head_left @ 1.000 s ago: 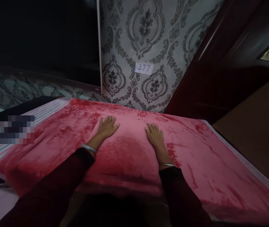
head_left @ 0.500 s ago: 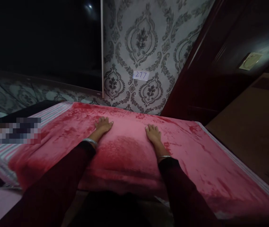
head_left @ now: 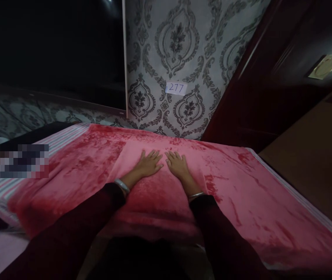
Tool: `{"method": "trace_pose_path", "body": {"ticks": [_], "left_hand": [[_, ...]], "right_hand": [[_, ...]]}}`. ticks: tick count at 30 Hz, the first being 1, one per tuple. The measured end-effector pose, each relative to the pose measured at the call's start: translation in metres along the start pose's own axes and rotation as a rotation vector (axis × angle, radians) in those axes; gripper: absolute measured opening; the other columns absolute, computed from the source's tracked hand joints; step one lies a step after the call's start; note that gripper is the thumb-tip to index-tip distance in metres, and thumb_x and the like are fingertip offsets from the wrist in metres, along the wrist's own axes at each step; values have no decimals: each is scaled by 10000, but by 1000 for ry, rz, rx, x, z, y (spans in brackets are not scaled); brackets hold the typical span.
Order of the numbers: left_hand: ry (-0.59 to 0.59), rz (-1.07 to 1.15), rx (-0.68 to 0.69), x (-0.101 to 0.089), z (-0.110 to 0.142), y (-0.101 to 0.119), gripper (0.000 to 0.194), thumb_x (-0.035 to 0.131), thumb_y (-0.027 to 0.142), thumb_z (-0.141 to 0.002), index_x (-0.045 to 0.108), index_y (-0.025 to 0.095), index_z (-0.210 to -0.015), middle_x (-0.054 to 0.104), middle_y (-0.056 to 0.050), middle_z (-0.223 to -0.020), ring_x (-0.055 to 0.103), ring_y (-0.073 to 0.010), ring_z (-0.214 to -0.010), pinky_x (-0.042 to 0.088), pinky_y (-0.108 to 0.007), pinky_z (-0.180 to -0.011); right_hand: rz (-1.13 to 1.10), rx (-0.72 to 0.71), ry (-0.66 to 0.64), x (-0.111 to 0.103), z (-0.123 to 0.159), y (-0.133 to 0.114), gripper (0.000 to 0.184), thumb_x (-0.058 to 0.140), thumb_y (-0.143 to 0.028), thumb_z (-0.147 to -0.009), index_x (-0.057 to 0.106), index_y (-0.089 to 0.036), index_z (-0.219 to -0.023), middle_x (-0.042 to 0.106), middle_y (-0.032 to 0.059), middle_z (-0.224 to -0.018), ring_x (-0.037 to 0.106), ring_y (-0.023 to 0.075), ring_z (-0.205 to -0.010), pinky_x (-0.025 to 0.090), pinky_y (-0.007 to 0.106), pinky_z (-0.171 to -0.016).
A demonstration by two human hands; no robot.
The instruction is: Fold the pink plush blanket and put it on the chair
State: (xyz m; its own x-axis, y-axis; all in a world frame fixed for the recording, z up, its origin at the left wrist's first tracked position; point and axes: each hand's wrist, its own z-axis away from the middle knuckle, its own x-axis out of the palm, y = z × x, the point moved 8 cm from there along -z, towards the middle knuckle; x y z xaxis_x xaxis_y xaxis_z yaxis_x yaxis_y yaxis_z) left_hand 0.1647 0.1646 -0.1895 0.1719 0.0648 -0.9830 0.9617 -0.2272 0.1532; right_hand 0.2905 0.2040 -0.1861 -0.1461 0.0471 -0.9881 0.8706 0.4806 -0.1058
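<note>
A pink-red plush blanket point(head_left: 241, 206) lies spread over a table, with lighter and darker patches in its pile. My left hand point(head_left: 148, 163) rests flat on its middle, fingers spread and pointing away from me. Close beside it, my right hand point(head_left: 178, 164) also lies flat on the plush with its fingers apart. The thumbs sit near each other with a small gap between. Both hands are open and hold nothing. Each wrist wears a silvery bangle below a dark sleeve.
Striped cloth point(head_left: 66, 137) shows beneath the blanket at the left and along the right edge. A large dark screen point(head_left: 51, 50) hangs at the back left. A paper label point(head_left: 176, 88) marked 277 is on the patterned wall. A brown panel point(head_left: 311, 155) stands at the right.
Both hands have slid inward across the blanket, the left to the right and the right to the left, so they are now close together. Lighter pile shows where they passed.
</note>
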Motion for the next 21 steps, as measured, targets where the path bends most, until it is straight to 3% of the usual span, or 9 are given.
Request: {"method": "trace_pose_path", "body": {"ticks": [6,9,13,17,21], "left_hand": [[37,-30,-55,-7,3,0,644,344,536,-1030,371,244,-1603,255,-130,-1697,207,-302,-1583,74,-639,-1257],[47,-57,-151,-13,6,-12,691,332,581,-1019,393,201,-1594,244,-153,-1697,190,-330,-1584,64,-627,-1260],[2,-83,-315,-22,18,-51,706,322,598,-1005,377,228,-1604,223,-129,-1708,152,-347,-1589,66,-636,-1255],[25,28,-487,-32,43,-100,702,358,564,-984,369,237,-1605,202,-132,-1715,184,-394,-1574,235,-675,-1202],[120,188,-613,-41,62,-134,679,397,498,-970,476,96,-1511,475,-262,-1551,436,-428,-1446,387,-598,-1137]], "right_hand": [[1,-3,22,-1,-2,1,545,263,-347,-1075,372,-279,-1606,319,24,-1682,254,267,-1552,184,585,-1244],[4,19,26,-2,-3,3,545,263,-384,-1080,367,-290,-1607,297,27,-1692,250,268,-1554,192,566,-1242],[3,81,12,-8,3,20,552,277,-426,-1080,384,-270,-1599,306,58,-1689,243,280,-1554,177,565,-1241],[-67,261,21,-17,19,60,551,333,-435,-1070,416,-242,-1580,331,94,-1675,249,317,-1547,197,595,-1227],[-380,436,87,-18,35,102,585,474,-408,-1018,446,-198,-1563,334,143,-1665,327,343,-1518,272,564,-1217]]}}
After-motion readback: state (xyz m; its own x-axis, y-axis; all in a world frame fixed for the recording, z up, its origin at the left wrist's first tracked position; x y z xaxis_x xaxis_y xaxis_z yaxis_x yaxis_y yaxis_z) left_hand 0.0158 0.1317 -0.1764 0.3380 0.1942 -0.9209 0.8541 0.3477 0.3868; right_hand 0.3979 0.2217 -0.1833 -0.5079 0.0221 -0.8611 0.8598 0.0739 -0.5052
